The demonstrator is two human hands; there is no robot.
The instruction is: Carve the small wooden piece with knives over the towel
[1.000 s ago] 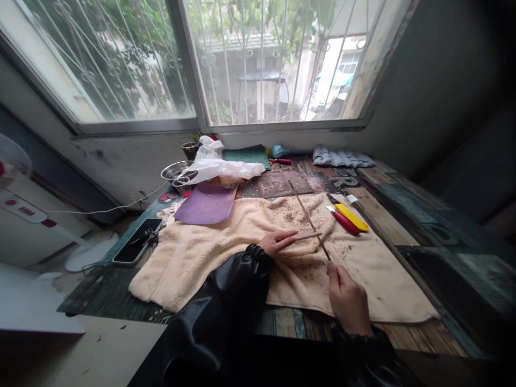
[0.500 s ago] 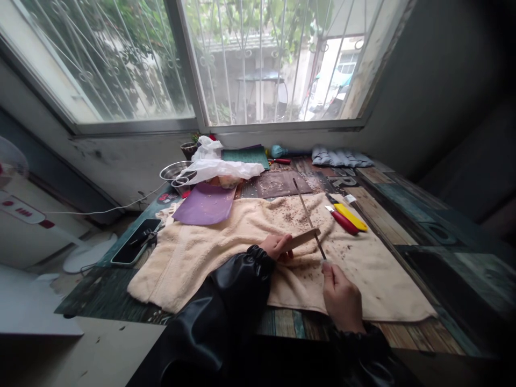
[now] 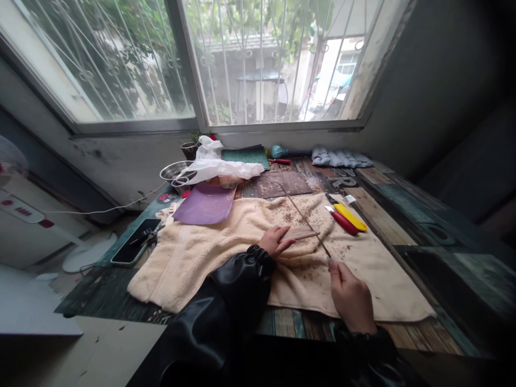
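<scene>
My right hand (image 3: 352, 298) is closed around the handle end of a long thin file (image 3: 303, 215), which slants away from me to the upper left. The file crosses a flat, narrow strip of brown wood (image 3: 300, 233) near its right end. My left hand (image 3: 276, 242) grips the strip's left end, fingers above and thumb on the near side. Beneath both hands lies a cream towel (image 3: 226, 236) sprinkled with brown shavings. To the right on the towel are a red-handled knife (image 3: 343, 221) and a yellow-handled knife (image 3: 351, 216).
A purple sheet (image 3: 205, 204) overlaps the towel's far left part. Behind it are a white plastic bag (image 3: 226, 169) and a metal bowl (image 3: 171, 171). A phone (image 3: 135, 244) with keys lies at left. Grey wrapped packs (image 3: 341, 157) rest by the wall.
My right hand has moved slightly right, swinging the file's tip left and lower across the wood. The wood strip has tipped flatter, and my left fingers have spread somewhat along it.
</scene>
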